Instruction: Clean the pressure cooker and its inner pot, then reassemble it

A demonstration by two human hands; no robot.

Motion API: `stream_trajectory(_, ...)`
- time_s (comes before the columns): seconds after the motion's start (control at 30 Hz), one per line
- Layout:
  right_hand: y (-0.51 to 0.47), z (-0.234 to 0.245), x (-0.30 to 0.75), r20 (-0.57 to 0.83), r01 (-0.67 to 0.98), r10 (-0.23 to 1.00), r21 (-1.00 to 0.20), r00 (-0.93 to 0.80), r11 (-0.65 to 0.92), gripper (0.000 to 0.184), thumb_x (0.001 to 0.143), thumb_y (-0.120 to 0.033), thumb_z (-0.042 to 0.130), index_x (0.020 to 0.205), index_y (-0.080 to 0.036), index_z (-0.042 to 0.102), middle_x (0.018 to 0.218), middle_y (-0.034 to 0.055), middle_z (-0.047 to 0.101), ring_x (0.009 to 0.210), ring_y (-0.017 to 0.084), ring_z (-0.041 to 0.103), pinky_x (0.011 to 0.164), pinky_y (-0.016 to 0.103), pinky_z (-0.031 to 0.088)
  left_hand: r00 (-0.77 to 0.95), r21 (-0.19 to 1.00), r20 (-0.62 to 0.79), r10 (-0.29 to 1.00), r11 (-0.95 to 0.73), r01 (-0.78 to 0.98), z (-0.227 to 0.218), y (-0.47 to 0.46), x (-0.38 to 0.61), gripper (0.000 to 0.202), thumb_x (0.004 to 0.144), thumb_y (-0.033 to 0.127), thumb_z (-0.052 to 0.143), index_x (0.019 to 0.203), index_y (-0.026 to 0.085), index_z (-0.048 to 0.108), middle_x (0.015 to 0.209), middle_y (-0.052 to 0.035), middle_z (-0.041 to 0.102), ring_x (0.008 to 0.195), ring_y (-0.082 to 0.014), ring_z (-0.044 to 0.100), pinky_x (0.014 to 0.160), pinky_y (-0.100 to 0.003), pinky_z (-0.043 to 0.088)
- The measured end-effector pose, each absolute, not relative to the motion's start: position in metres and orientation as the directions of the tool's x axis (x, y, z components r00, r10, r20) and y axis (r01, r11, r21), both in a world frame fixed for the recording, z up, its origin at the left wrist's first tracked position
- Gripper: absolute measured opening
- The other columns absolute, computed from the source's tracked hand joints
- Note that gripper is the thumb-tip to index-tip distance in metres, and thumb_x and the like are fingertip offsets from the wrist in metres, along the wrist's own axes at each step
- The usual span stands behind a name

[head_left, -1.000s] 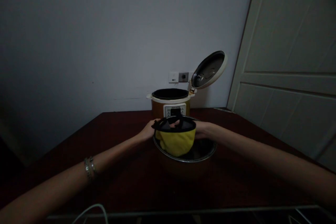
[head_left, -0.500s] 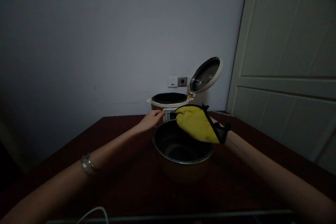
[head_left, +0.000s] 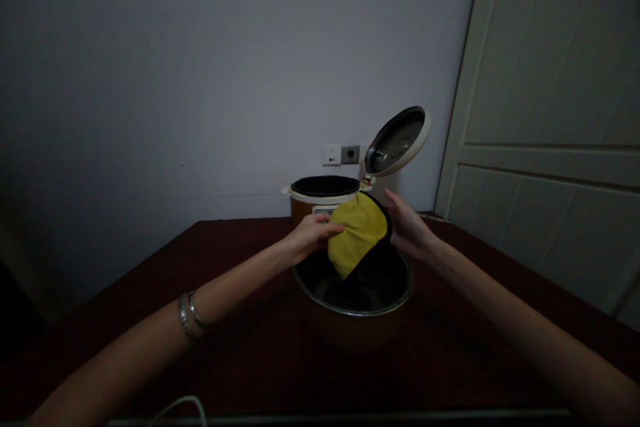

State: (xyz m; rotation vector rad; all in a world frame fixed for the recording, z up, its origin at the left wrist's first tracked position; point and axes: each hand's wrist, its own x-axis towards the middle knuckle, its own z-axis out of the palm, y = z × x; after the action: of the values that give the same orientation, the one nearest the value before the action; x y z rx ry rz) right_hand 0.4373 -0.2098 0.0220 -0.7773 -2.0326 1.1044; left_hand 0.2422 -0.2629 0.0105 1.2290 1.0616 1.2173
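Note:
A yellow oven mitt [head_left: 357, 230] with black trim hangs over the dark inner pot [head_left: 353, 293]. My left hand [head_left: 313, 237] pinches its left side between thumb and fingers. At the mitt's black right edge is my right hand [head_left: 410, 230], bare, its thumb raised and apart; its other fingers are partly hidden behind that edge. The pot sits in front of a rice cooker [head_left: 300, 207], whose round lid [head_left: 400, 140] stands raised to the right. The mitt covers part of the pot's far rim and the cooker's control panel.
The dark red table [head_left: 240, 340] runs back to a pale wall [head_left: 200, 80]. Wall sockets [head_left: 341, 155] sit behind the cooker. A panelled white door [head_left: 540, 113] is at the right. A white cable [head_left: 190, 400] curves at the front edge.
My right hand has come out of the mitt and is now bare beside it. My left hand has moved right and taken hold of the mitt, which has turned.

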Motion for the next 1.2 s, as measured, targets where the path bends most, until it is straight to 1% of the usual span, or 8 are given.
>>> stream_trajectory(0.1,-0.210,0.028,0.443,0.429,0.085,0.823,-0.867,-0.372,0.491,0.054,0.087,-0.052,0.038,0.129,-0.018,0.045,0.126,0.0143,0.057,0.112,0.026,0.057,0.087,0.040,0.051,0.070,0.991,0.122,0.990,-0.118,-0.068,0.018,-0.258,0.238,0.028,0.061,0.016,0.076,0.087,0.013,0.066,0.085,-0.0078,0.070,0.070,-0.0133,0.062,0.073,-0.030,0.047)
stream_trajectory(0.2,-0.221,0.028,0.443,0.719,0.105,0.627,-0.628,-0.300,0.771,0.060,0.076,-0.045,0.063,0.129,-0.023,0.045,0.138,0.0101,0.046,0.125,0.026,0.046,0.101,0.044,0.041,0.072,0.983,0.182,0.981,-0.179,-0.047,0.027,-0.261,0.243,0.033,0.063,0.019,0.075,0.094,0.012,0.065,0.091,-0.0106,0.069,0.074,-0.0166,0.063,0.074,-0.033,0.047)
stream_trajectory(0.27,-0.232,0.026,0.440,0.751,0.122,0.522,-0.521,-0.404,0.845,0.066,0.073,-0.044,0.068,0.130,-0.022,0.044,0.137,0.0107,0.047,0.125,0.026,0.045,0.105,0.044,0.037,0.086,0.972,0.233,0.969,-0.229,-0.052,0.033,-0.265,0.249,0.035,0.064,0.021,0.075,0.096,0.012,0.064,0.094,-0.0117,0.069,0.077,-0.0179,0.064,0.074,-0.033,0.047)
stream_trajectory(0.4,-0.244,0.020,0.432,0.662,0.108,0.543,-0.579,-0.517,0.808,0.068,0.072,-0.042,0.069,0.130,-0.019,0.043,0.128,0.0114,0.053,0.114,0.026,0.054,0.097,0.043,0.044,0.117,0.938,0.346,0.931,-0.344,-0.035,0.046,-0.273,0.261,0.037,0.064,0.024,0.077,0.095,0.013,0.060,0.090,-0.0086,0.068,0.076,-0.0171,0.064,0.069,-0.030,0.048)
stream_trajectory(0.63,-0.240,0.017,0.428,0.526,-0.059,0.733,-0.828,-0.431,0.558,0.058,0.064,-0.039,0.073,0.114,-0.020,0.051,0.108,0.0079,0.063,0.092,0.024,0.064,0.080,0.039,0.053,0.102,0.797,0.573,0.813,-0.582,0.160,0.064,-0.280,0.266,0.031,0.062,0.022,0.076,0.086,0.012,0.059,0.082,-0.0037,0.067,0.072,-0.0139,0.063,0.070,-0.029,0.050)
stream_trajectory(0.87,-0.238,0.019,0.447,0.502,0.027,0.756,-0.826,-0.420,0.563,0.044,0.065,-0.033,0.070,0.106,-0.019,0.061,0.094,0.0036,0.067,0.080,0.020,0.064,0.069,0.032,0.052,0.068,0.611,0.694,0.717,-0.637,0.470,0.066,-0.270,0.234,0.022,0.071,0.033,0.069,0.078,0.013,0.061,0.079,-0.0029,0.066,0.075,-0.0132,0.061,0.072,-0.027,0.049)
stream_trajectory(1.03,-0.237,0.021,0.442,0.267,0.424,0.673,-0.604,-0.690,0.675,0.029,0.068,-0.019,0.060,0.095,-0.015,0.069,0.076,0.0009,0.067,0.062,0.013,0.058,0.053,0.022,0.043,-0.012,0.624,0.494,0.869,-0.345,0.701,0.019,-0.223,0.207,0.020,0.076,0.026,0.061,0.089,0.011,0.063,0.087,-0.0088,0.069,0.082,-0.0174,0.064,0.078,-0.031,0.049)
stream_trajectory(1.2,-0.244,0.014,0.412,-0.160,0.551,0.555,-0.505,-0.816,0.665,0.021,0.066,-0.031,0.067,0.076,-0.012,0.069,0.061,-0.0004,0.059,0.051,0.010,0.049,0.043,0.020,0.034,0.046,0.426,0.268,0.962,-0.162,0.890,-0.017,-0.204,0.210,0.030,0.087,0.034,0.046,0.095,0.013,0.066,0.099,-0.0134,0.070,0.094,-0.0244,0.064,0.083,-0.034,0.047)
